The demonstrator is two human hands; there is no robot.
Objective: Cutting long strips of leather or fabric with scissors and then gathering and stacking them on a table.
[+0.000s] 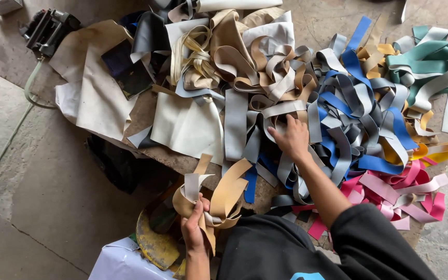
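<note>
Left hand (195,231) clenching tan strip bundle (219,199); right hand (292,137) pressing loose fingers into grey strips (281,111), pile lying just beyond fingertips.

Upper left corner: a small box (2,5) of pale grey-white, cut off by the picture's edge, standing on the concrete floor (37,197) well apart from the heap of strips. Lower edge, left of centre: a white package (117,264) with a glossy, creased wrapping (only its top shows), just beside a worn yellow round thing. Whether either carries a label cannot be told. No sign or screen shows anywhere in the picture.
</note>
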